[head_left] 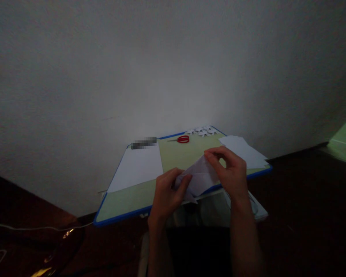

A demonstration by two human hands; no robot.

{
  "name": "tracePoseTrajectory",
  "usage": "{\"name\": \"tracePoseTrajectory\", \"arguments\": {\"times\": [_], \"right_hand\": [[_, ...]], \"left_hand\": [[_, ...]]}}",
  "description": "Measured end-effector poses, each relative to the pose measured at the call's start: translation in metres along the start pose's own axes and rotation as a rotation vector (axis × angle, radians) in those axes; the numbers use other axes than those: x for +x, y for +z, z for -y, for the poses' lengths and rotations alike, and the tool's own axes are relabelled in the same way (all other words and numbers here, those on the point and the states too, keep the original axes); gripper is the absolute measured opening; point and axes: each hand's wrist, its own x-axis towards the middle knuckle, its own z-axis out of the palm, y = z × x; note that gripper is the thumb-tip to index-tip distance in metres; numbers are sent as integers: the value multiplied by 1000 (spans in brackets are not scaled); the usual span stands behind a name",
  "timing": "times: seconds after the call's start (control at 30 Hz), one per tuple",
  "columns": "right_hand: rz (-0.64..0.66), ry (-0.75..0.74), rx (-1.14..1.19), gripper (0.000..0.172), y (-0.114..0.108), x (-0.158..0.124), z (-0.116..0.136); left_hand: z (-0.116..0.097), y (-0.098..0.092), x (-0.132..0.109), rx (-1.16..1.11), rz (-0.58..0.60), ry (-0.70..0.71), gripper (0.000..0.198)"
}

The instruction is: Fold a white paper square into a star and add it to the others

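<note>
A folded piece of white paper [201,176] is held up between my hands, over the near edge of the table. My left hand [169,189] pinches its left part between thumb and fingers. At the upper right corner, the thumb and fingertips of my right hand [230,168] close on the paper. A crease runs across the sheet, and a pointed flap hangs below near my left hand. Beyond the hands, scissors with red handles [183,139] lie on the tabletop, blades pointing left.
The small table [127,204] has a blue rim and stands against a grey wall. White sheets [138,165] lie on its left, more sheets [242,150] on its right. Several folded paper shapes [204,131] sit at the back. A white cable [46,228] runs at lower left.
</note>
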Motion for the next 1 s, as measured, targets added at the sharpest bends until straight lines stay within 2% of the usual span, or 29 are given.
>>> {"name": "tracePoseTrajectory", "arguments": {"times": [0.1, 0.2, 0.23, 0.33, 0.4, 0.53, 0.63, 0.7, 0.83, 1.0], "right_hand": [[53, 60, 30, 16, -2, 0, -1], [169, 157, 27, 51, -7, 0, -7], [188, 181, 12, 53, -8, 0, -9], [184, 224, -14, 30, -6, 0, -13], [153, 236, -11, 22, 1, 1, -11], [49, 160, -107, 18, 19, 0, 1], [2, 81, -155, 18, 31, -3, 10], [4, 58, -143, 16, 36, -5, 13], [27, 50, -45, 12, 39, -9, 16], [47, -43, 9, 13, 44, -11, 17]], "left_hand": [[-1, 0, 1, -46, -60, -41, 23], [2, 0, 1, -115, -161, -122, 21], [4, 0, 1, -136, -188, -146, 20], [8, 2, 2, -146, -238, -183, 20], [9, 5, 3, -96, -279, -193, 21], [6, 15, 5, 20, -367, -171, 23], [1, 20, 5, 103, -442, -183, 37], [0, 23, 5, 135, -497, -213, 46], [3, 26, 5, 117, -571, -263, 49], [4, 28, 5, 5, -562, -333, 49]]}}
